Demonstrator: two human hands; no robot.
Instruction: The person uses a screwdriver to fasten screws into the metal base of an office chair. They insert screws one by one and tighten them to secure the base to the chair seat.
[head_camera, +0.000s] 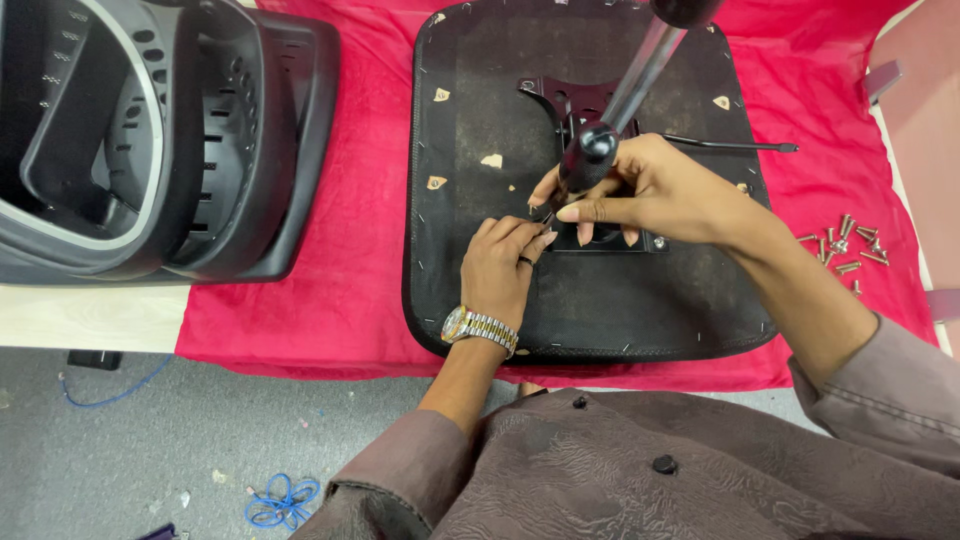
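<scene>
A black chair seat (470, 120) lies upside down on a red cloth (330, 290). A black metal mounting plate (560, 100) with a shiny gas cylinder (645, 65) rising from it sits at the seat's middle. My right hand (650, 190) grips a black-handled screwdriver (585, 155), its tip pointing down at the plate's front left corner. My left hand (505, 265), with a ring and a metal watch, rests on the seat; its fingertips pinch at the screwdriver's tip. What they hold is hidden.
A black and grey chair backrest (150, 130) lies at the left on the table. Several loose screws (845, 245) lie on the cloth at the right. A thin black lever (730, 146) sticks out from the plate. Blue cable (285, 500) lies on the grey floor.
</scene>
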